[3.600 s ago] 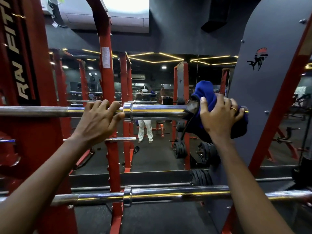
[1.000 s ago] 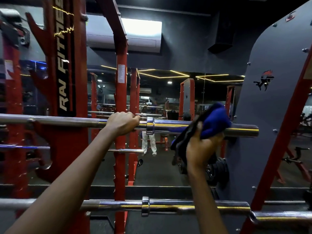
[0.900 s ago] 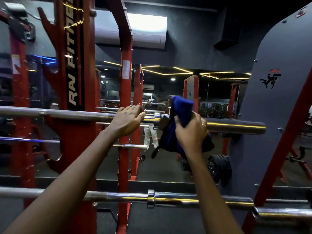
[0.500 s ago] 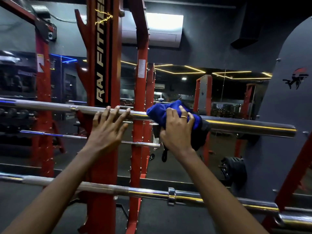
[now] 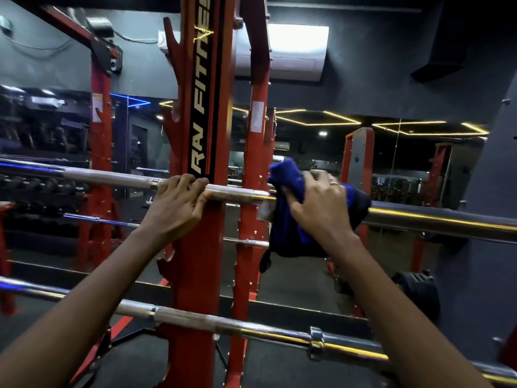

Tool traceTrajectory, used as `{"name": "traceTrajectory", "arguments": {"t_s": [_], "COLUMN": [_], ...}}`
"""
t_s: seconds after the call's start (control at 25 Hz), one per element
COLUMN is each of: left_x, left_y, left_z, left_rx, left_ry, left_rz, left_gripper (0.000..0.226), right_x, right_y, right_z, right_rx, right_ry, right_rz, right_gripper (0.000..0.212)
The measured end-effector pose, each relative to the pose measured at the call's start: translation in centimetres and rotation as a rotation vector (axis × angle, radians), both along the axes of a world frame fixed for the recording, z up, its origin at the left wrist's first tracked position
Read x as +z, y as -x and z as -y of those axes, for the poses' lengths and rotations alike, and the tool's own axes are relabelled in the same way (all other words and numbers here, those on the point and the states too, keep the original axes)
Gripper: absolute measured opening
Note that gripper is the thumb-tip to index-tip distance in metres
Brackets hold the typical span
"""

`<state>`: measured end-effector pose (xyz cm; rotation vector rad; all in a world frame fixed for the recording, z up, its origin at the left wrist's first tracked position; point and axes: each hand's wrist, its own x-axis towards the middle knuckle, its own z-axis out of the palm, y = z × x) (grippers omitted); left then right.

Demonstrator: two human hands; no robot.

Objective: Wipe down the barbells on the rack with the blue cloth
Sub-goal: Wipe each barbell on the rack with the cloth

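The blue cloth (image 5: 291, 219) is bunched over the upper barbell (image 5: 112, 177), draped across the bar where the thin shaft meets the thicker sleeve, just right of the red rack upright (image 5: 201, 219). The right hand (image 5: 321, 208) lies on top of it, fingers curled down over the cloth and the bar beneath, thumb pressing into the fabric on the near side; a ring shows on one finger. The cloth is deep blue with a darker, almost black part under the hand, and a loose fold hangs below the bar. The left hand (image 5: 179, 205) grips the same bar bare, fingers hooked over the top, right at the upright's front face and just left of the cloth. The bar is shiny chrome with a duller knurled stretch. A lower barbell (image 5: 223, 326) crosses the rack nearer the camera, untouched by either hand. A mirror wall (image 5: 391, 152) stands behind.
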<state>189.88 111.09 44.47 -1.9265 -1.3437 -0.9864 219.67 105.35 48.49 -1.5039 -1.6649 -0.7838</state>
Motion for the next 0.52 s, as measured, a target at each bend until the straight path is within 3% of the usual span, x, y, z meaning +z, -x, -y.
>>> {"name": "traceTrajectory", "arguments": {"t_s": [0.08, 0.16, 0.36, 0.52], "left_x": [0.1, -0.5, -0.8, -0.6], "left_y": [0.1, -0.5, -0.8, 1.0], "left_z": [-0.7, -1.3, -1.4, -1.2], "left_rx": [0.033, 0.081, 0.086, 0.041], "left_ry": [-0.066, -0.143, -0.184, -0.238], "left_rz": [-0.032, -0.027, 0.004, 0.029], "left_gripper": [0.042, 0.036, 0.036, 0.034], "right_x": [-0.4, -0.7, -1.2, -2.2], "right_y": [-0.7, 0.7, 6.7, 5.1], "right_z": [0.0, -0.8, -3.1, -3.4], "right_rx": [-0.139, -0.195, -0.004, 0.17], "right_ry": [-0.02, -0.035, -0.07, -0.151], "right_rz": [-0.038, -0.012, 0.05, 0.172], "right_gripper": [0.07, 0.071, 0.06, 0.054]}}
